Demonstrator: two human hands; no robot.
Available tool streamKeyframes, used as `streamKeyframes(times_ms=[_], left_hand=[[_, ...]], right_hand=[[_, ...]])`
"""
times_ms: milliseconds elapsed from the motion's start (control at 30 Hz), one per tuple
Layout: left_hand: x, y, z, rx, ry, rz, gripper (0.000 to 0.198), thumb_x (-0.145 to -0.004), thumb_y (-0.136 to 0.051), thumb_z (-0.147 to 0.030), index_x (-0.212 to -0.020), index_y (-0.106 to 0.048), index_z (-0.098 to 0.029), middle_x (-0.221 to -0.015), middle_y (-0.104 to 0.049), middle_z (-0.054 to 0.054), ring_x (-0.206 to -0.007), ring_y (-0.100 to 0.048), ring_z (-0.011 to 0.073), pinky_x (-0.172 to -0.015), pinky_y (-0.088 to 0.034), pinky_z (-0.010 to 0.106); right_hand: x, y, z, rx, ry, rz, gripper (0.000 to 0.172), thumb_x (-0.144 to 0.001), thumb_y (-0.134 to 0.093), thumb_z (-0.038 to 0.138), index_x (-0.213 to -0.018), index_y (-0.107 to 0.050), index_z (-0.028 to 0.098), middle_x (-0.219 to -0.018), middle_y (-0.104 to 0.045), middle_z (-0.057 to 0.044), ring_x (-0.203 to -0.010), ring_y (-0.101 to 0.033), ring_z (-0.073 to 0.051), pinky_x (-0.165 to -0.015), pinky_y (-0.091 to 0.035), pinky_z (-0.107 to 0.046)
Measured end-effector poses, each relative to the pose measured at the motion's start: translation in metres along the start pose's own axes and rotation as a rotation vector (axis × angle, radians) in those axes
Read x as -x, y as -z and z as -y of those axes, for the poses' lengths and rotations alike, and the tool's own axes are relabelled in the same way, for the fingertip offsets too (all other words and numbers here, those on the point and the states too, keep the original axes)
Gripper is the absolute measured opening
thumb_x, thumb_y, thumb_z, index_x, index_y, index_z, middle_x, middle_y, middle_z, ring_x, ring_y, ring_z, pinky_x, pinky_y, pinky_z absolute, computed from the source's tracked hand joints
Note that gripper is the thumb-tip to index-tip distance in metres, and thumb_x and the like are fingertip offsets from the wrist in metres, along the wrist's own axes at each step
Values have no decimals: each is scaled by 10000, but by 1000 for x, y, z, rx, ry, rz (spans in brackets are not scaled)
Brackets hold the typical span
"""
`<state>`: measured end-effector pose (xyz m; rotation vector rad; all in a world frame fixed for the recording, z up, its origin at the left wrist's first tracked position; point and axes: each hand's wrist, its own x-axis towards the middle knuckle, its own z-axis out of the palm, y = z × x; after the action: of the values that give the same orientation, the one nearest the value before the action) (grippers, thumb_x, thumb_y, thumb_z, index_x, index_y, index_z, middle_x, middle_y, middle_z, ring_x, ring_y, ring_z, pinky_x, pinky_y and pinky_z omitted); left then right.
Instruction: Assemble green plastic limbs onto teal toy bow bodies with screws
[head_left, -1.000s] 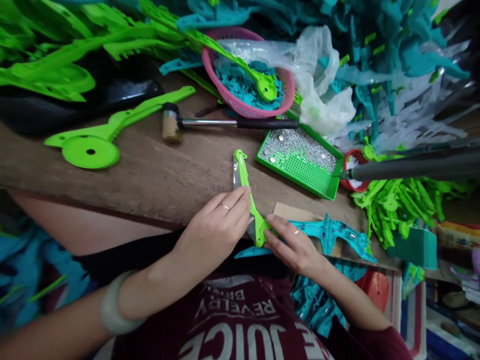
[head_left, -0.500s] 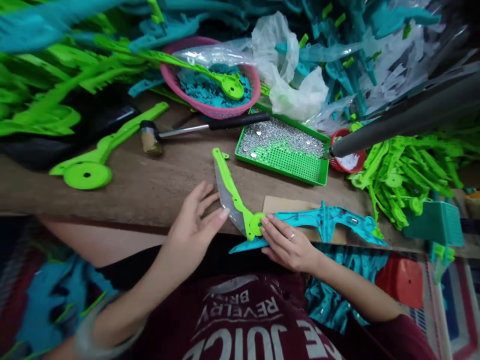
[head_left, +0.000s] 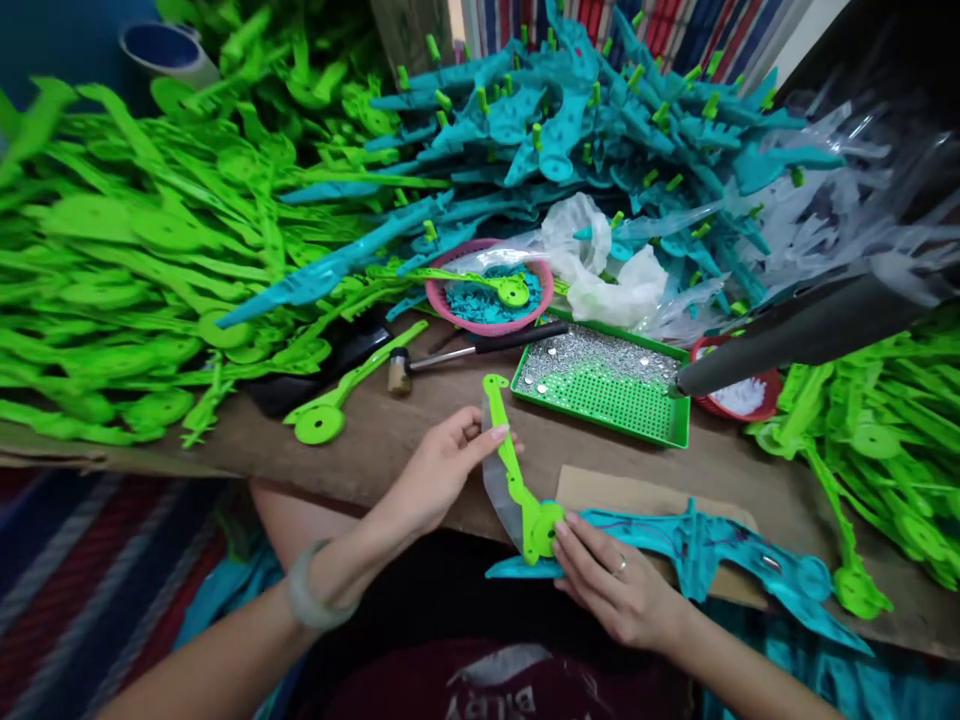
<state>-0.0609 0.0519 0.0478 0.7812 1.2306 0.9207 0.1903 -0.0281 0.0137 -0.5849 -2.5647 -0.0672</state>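
My left hand (head_left: 439,467) pinches the middle of a bright green plastic arm (head_left: 509,466) that has a clear plastic blade along its left side. The arm's round end (head_left: 544,527) sits on the near tip of a long teal plastic piece (head_left: 697,555) lying across a sheet of cardboard (head_left: 630,492). My right hand (head_left: 611,580) presses flat on the teal piece just beside that round end, fingers together, a ring on one finger. Both hands are at the near edge of the wooden table (head_left: 390,435).
A green tray of small silver parts (head_left: 604,385), a small hammer (head_left: 465,352) and a pink basket of teal bits (head_left: 489,297) lie behind the hands. Heaps of green parts (head_left: 135,280) fill the left, teal parts (head_left: 570,130) the back. A grey pole (head_left: 810,330) juts in at right.
The view has tilted up and back, showing more of the piles. My left hand, lifted off half a second ago, has closed on the green arm again. The right hand stays on the teal piece.
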Motion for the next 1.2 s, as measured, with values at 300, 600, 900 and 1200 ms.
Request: streamKeyframes(times_ms=[300, 600, 900, 1200], left_hand=[[20, 3, 16, -104, 219, 221, 397, -722, -833, -446, -963, -675, -173, -943, -784, 70, -903, -743, 242, -864, -597, 385], [38, 2, 37, -119, 157, 100, 440, -730, -829, -498, -984, -651, -186, -998, -789, 73, -928, -732, 240, -863, -601, 371], [48, 6, 40, -254, 102, 36, 466, -693, -832, -530, -974, -690, -186, -979, -791, 69, -926, -732, 259, -879, -598, 384], [45, 9, 36, -360, 67, 12, 532, -701, -792, -591, -1022, -675, -183, -1021, -784, 92, -958, -732, 289, -877, -602, 413]], right_hand=[[0, 2, -6, -50, -17, 67, 305, -943, -639, 171, -1203, -685, 19, -1251, -721, -176, -1273, -641, -310, -985, -632, -406], [-42, 17, -9, -214, -483, 106, 331, -991, -553, 341, -1127, -667, 61, -1111, -703, -194, -1058, -646, -265, -852, -598, -401], [-101, 17, -38, -544, -549, 699, 348, -961, -615, 444, -946, -715, 111, -934, -704, -95, -931, -648, -225, -862, -492, -344], [-91, 13, -47, -633, -487, 656, 384, -950, -600, 489, -935, -692, 117, -931, -684, -88, -956, -613, -213, -870, -469, -332]])
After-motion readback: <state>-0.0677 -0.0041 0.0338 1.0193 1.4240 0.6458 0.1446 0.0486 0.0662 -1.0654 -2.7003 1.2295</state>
